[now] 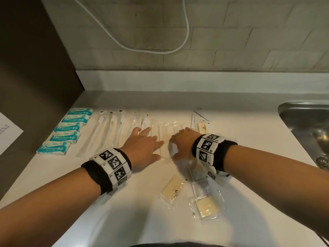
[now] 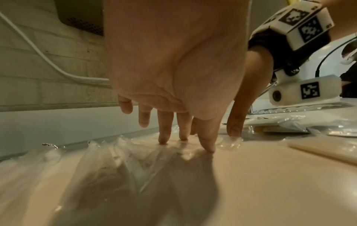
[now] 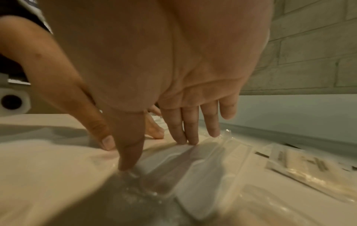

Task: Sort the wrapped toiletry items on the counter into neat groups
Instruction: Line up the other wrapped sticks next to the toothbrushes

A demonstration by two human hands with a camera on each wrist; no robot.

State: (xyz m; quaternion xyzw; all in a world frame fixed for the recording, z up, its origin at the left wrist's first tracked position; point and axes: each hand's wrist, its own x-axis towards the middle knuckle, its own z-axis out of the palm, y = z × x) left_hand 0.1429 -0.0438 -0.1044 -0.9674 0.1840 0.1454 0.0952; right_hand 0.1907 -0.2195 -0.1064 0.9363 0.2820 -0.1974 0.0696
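From the head view, the left hand (image 1: 144, 146) and the right hand (image 1: 183, 142) lie flat, fingers straight, on long clear plastic packets (image 1: 164, 139) at the middle of the white counter (image 1: 124, 211); the packets' long axis runs from near side to wall.

In the left wrist view, the fingertips (image 2: 208, 147) press the crinkled wrap.

In the right wrist view, straight fingers (image 3: 190, 137) hold a packet down without gripping it.

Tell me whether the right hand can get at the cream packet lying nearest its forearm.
Probably yes: the right hand rests open on clear wrappers, and the cream packet lies uncovered on the counter nearer the body.
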